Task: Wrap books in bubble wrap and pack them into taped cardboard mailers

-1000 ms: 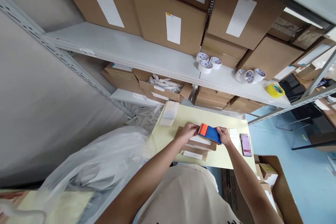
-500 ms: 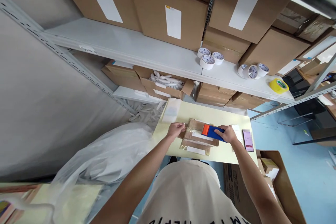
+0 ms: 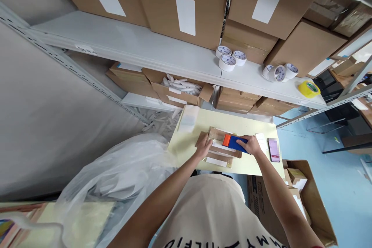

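Observation:
My right hand (image 3: pixel 249 145) grips a flat blue tool with an orange end (image 3: pixel 236 143), held over a small brown cardboard box (image 3: pixel 218 133). The tool's exact kind is unclear. At the box's left end, my left hand (image 3: pixel 204 145) has its fingers closed on the cardboard. Clear tape and a white label show on the box. Another flat cardboard piece with a white label (image 3: pixel 216 162) lies on the near side, partly overlapped. All of this rests on a pale yellow table (image 3: pixel 250 166).
A phone (image 3: pixel 273 149) and white paper (image 3: pixel 261 142) lie right of the box. A white packet (image 3: pixel 188 118) sits far left. White tape rolls (image 3: pixel 227 62) and a yellow tape roll (image 3: pixel 309 89) stand on the shelf. An open carton (image 3: pixel 316 205) holds small boxes at right. Plastic sheeting (image 3: pixel 122 178) bulges at left.
My left hand has moved right and slightly down, from pinching near the box's left edge to holding its left end. The right hand and blue tool have barely moved.

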`<action>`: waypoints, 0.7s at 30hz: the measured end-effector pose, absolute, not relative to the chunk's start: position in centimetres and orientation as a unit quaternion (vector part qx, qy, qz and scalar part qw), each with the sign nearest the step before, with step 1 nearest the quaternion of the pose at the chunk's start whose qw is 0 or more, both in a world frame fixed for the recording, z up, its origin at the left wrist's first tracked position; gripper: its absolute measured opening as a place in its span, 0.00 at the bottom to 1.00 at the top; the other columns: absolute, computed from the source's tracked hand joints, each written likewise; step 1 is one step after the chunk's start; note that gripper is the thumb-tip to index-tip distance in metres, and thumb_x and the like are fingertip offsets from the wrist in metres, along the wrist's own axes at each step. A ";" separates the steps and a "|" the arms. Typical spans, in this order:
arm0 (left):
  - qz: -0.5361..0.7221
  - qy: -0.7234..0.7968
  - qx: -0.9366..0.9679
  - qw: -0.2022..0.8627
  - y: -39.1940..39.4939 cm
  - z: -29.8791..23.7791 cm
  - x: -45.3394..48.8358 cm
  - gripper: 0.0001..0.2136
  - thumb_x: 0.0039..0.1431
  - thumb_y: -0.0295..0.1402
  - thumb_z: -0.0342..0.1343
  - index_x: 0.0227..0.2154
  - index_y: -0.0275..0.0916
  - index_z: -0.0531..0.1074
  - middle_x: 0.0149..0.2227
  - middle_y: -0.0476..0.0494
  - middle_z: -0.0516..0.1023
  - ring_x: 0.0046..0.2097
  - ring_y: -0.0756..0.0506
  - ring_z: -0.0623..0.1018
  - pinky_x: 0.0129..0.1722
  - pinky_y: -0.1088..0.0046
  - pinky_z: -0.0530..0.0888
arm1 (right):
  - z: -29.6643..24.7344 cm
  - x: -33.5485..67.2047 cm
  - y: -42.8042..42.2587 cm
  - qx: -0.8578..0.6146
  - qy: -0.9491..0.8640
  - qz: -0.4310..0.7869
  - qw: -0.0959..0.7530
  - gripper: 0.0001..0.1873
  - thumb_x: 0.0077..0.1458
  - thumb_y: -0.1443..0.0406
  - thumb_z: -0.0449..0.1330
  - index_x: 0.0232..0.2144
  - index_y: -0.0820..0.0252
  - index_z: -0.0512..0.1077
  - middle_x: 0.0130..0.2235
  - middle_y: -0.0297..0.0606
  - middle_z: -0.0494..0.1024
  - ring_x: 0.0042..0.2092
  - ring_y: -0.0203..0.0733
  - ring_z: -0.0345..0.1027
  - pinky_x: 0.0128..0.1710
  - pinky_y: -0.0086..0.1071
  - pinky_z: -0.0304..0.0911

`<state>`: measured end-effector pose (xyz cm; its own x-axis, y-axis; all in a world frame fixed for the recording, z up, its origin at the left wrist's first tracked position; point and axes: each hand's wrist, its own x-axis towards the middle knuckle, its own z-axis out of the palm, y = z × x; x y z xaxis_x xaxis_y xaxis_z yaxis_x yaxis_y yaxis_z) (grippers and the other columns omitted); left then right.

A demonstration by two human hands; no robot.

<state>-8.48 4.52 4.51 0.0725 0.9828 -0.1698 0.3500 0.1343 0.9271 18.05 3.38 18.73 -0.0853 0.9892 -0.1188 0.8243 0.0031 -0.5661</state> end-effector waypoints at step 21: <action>0.001 0.471 0.869 0.150 6.2 11.2 -7.3 0.51 0.47 0.46 0.63 0.69 0.31 0.43 0.70 0.30 0.45 0.71 0.33 0.46 0.67 0.51 0.47 | 20.9 22.5 3.9 -0.646 -0.704 0.282 0.080 0.17 0.55 0.50 0.59 0.36 0.53 0.82 0.36 0.37 0.84 0.36 0.45 0.78 0.37 0.32 0.71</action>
<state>-7.29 6.21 11.23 0.5564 0.8191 -0.1399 0.8186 -0.5113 0.2616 22.47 3.91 20.94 -0.1513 0.9559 -0.2516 0.8656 0.0052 -0.5007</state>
